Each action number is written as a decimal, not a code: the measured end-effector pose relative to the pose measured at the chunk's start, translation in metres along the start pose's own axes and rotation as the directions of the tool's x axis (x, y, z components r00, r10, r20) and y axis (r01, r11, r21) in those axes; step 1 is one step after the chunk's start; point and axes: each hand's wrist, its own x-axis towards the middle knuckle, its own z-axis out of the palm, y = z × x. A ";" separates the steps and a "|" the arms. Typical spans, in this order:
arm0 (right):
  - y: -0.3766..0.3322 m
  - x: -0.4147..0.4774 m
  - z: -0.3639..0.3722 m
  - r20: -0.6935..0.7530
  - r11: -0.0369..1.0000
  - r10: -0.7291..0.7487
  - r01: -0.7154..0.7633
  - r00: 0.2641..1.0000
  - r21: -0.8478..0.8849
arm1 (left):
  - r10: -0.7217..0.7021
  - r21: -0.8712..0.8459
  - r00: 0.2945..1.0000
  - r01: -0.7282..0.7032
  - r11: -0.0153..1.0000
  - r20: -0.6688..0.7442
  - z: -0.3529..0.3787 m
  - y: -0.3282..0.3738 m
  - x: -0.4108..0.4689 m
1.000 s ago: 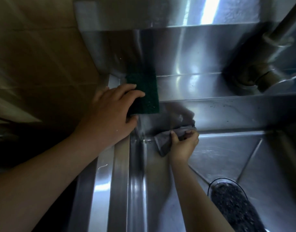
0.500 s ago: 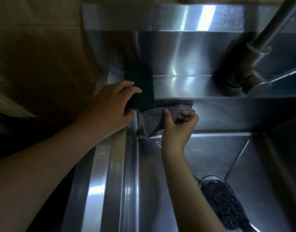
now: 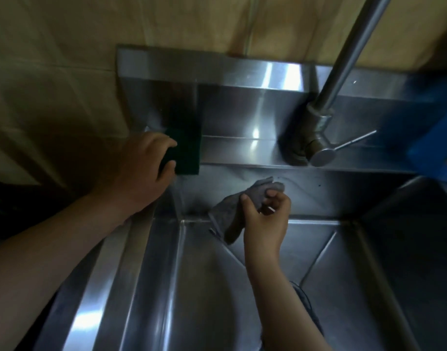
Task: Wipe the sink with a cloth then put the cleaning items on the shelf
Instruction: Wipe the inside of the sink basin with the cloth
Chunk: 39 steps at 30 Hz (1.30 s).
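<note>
Two bare hands over a stainless-steel sink [image 3: 166, 287], filling the lower two thirds of the frame. Inside the basin: the right hand [image 3: 265, 219], a grey cloth [image 3: 232, 214], and, low and right of centre, a dark drain strainer [image 3: 309, 310] mostly hidden behind the right forearm. No way to tell what the strainer holds.

Right hand near the centre of the frame, fingers curled and thumb pressed in, clutching the cloth. One bunched end poking out above the knuckles, the rest hanging below and left of the palm, close to the basin's rear wall near its back-left corner; whether touching the steel, cannot tell.

Left hand [image 3: 144, 171] at centre left, well apart from the right, gripping a dark green scouring pad [image 3: 188, 153]: fingers over the top, thumb at the near edge. Pad lying flat on the ledge [image 3: 242, 153] behind the basin, up and to the left of the cloth, far end under the backsplash [image 3: 242, 102].

Faucet [image 3: 343, 72] rising from the ledge toward the upper right, thin lever [image 3: 354, 141] pointing right. Blurred blue object [image 3: 435, 148] at the right edge. Beige tiled wall [image 3: 65, 59] across the top and left.
</note>
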 end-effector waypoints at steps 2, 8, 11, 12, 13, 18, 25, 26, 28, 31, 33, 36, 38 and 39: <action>0.001 0.006 -0.007 0.019 1.000 -0.006 0.006 1.000 0.012 | -0.033 -0.001 0.997 0.033 0.999 -0.064 0.000 0.020 -0.007; 0.009 0.014 -0.033 0.051 0.997 0.038 -0.042 0.998 0.067 | -0.093 -0.202 0.995 0.097 0.975 0.033 0.031 0.085 -0.030; 0.012 0.018 -0.044 0.048 0.993 0.062 -0.067 0.997 0.095 | -0.327 -0.298 0.941 0.338 0.893 0.086 0.060 0.092 -0.033; 0.013 0.020 -0.047 0.050 0.990 0.069 -0.075 0.996 0.116 | -0.407 -0.330 0.909 0.412 0.849 0.088 0.069 0.092 -0.035; 0.013 0.021 -0.049 0.051 0.986 0.078 -0.084 0.996 0.144 | -0.468 -0.354 0.880 0.466 0.811 0.088 0.077 0.093 -0.036; 0.008 0.029 -0.043 0.031 0.966 0.104 -0.109 0.994 0.236 | -0.637 -0.460 0.757 0.621 0.635 0.143 0.107 0.102 -0.029; 0.000 0.041 -0.023 -0.081 0.972 0.088 -0.068 0.993 0.225 | -0.672 -0.533 0.720 0.642 0.551 0.173 0.132 0.101 -0.004; -0.001 0.043 -0.020 -0.094 0.975 0.079 -0.057 0.992 0.215 | -0.669 -0.543 0.726 0.632 0.553 0.163 0.134 0.101 -0.002; -0.003 0.046 -0.014 -0.110 0.982 0.049 -0.027 0.993 0.188 | -0.681 -0.580 0.718 0.618 0.530 0.143 0.137 0.100 0.002; -0.006 0.050 0.000 -0.157 0.989 0.015 0.008 0.987 0.144 | -0.714 -0.624 0.686 0.621 0.474 0.139 0.139 0.098 0.004; -0.006 0.054 0.009 -0.214 0.993 -0.008 0.034 0.977 0.117 | -0.734 -0.649 0.662 0.627 0.430 0.153 0.138 0.096 0.007; -0.004 0.056 0.016 -0.256 0.995 -0.031 0.054 0.966 0.083 | -0.735 -0.657 0.656 0.631 0.413 0.169 0.138 0.092 0.009; -0.001 0.057 0.017 -0.254 0.995 -0.050 0.072 0.966 0.076 | -0.727 -0.654 0.666 0.626 0.424 0.167 0.138 0.091 0.010; 0.002 0.057 0.017 -0.251 0.994 -0.059 0.080 0.966 0.075 | -0.724 -0.653 0.670 0.624 0.429 0.165 0.139 0.090 0.010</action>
